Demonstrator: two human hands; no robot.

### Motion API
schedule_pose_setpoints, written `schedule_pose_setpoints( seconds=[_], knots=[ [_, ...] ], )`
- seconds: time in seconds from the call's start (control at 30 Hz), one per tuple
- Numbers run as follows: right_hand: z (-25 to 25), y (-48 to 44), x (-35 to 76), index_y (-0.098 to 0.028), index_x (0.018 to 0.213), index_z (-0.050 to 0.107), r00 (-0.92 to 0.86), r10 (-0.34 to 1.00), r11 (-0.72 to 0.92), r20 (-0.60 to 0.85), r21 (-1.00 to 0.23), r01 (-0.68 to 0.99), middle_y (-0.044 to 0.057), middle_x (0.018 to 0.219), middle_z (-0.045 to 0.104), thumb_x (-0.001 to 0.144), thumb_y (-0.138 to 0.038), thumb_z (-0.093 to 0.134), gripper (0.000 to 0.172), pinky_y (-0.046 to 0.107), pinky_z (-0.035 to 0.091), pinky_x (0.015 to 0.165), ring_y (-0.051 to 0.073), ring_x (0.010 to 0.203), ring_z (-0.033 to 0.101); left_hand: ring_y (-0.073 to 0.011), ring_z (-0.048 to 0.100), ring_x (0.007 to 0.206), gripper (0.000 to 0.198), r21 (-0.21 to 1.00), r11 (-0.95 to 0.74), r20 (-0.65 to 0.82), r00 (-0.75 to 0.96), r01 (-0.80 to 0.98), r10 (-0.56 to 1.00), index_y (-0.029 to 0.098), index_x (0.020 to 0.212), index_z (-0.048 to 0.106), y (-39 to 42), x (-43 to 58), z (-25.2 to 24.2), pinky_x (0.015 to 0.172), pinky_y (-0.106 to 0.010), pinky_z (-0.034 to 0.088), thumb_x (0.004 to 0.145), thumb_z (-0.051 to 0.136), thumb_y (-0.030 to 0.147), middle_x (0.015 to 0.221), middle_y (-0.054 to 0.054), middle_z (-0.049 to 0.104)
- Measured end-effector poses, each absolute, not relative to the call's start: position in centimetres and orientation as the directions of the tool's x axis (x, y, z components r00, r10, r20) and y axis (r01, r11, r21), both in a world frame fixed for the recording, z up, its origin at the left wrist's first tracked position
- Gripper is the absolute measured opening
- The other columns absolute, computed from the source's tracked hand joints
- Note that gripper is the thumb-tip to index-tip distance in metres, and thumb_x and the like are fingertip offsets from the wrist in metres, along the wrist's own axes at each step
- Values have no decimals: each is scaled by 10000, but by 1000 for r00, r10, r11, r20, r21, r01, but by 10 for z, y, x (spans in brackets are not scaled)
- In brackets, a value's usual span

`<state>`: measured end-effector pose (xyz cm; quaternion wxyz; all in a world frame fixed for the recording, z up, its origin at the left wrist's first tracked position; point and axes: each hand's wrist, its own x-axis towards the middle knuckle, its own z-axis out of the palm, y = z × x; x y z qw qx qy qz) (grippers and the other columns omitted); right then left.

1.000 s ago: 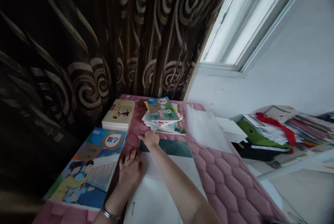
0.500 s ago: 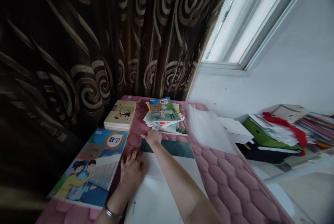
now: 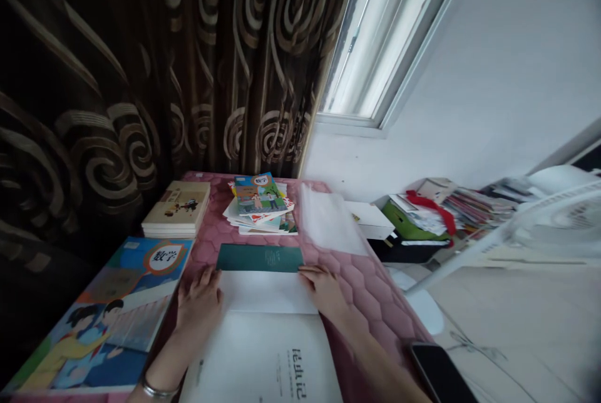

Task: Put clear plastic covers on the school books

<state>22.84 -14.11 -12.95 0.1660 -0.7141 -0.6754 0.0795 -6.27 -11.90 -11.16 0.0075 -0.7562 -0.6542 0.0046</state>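
Observation:
A book (image 3: 260, 353) lies open with its white title page, printed with Chinese characters, turned sideways to me. Across its far end run a white flap (image 3: 267, 292) and a dark green panel (image 3: 260, 258). My left hand (image 3: 200, 303) rests at the left edge of the flap, fingers spread and thumb against the edge. At the right edge, my right hand (image 3: 326, 293) has its fingers together on the flap's corner, closed on the book's edge. A silver bracelet (image 3: 159, 390) is on my left wrist.
A blue maths textbook (image 3: 107, 321) lies to the left, behind it a stack of beige books (image 3: 176, 209). Further back is a pile of booklets (image 3: 263, 203) beside clear plastic sheets (image 3: 331, 218). A phone (image 3: 441, 372) sits front right; a white fan (image 3: 558, 215) stands beyond the pink table edge.
My right hand has moved from the far left side of the book to its right edge. My left hand stays at the left edge. The view has turned right, showing the fan and phone.

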Motion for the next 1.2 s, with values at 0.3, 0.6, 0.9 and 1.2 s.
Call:
schedule_pose_setpoints(
  seconds=[0.3,0.6,0.9,1.2],
  knots=[
    [-127,-142,242,-315,1003,740,96,991,-61,92,-328,943,-21,1136,707,936,-277,469,282,298,379,957,175,1139,560,-257,212,1451,523,233,-517,-89,547,824,832,183,1412,456,-119,68,-112,1172,-524,111,904,373,276,1548,-114,306],
    [-123,-94,256,-198,912,732,314,949,-302,6,-265,916,84,970,739,874,-458,588,300,264,461,791,213,947,670,-270,128,1468,626,326,-449,-135,511,832,849,156,1472,347,-126,112,-120,1183,-471,91,878,396,350,1593,-136,160],
    [-115,-85,250,-176,953,741,372,927,-375,-52,-192,907,130,988,736,889,-547,518,437,295,482,759,256,958,682,-265,121,1470,629,323,-448,-138,509,834,849,144,1465,359,-124,112,-125,1184,-470,82,874,387,355,1596,-126,155],
    [-110,-68,247,-169,1032,720,439,896,-442,-64,-189,877,144,1019,729,878,-544,542,443,302,496,723,271,958,688,-270,133,1468,606,326,-448,-129,508,833,852,143,1458,374,-125,112,-126,1186,-474,76,888,372,346,1592,-133,163]
  ],
)
